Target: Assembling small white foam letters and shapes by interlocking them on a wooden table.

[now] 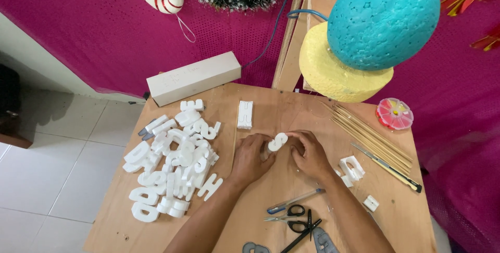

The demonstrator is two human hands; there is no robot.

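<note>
Both my hands meet at the middle of a plywood table [260, 222]. Between them stands a white foam letter [277, 141], curved like an S. My left hand [250, 156] grips its left side and my right hand [310, 154] grips its right side. A heap of several white foam letters [174, 156] lies to the left of my left hand. A small white foam block [245, 114] lies just beyond my hands.
Scissors [297, 219] and a pen-like knife [294, 201] lie near the front edge. Foam offcuts [352, 169], thin bamboo sticks [371, 137], a long craft knife [389, 168] and a round pink box [394, 113] lie right. A cream box [192, 77] and yellow [325, 73] and teal foam shapes [384, 19] stand behind.
</note>
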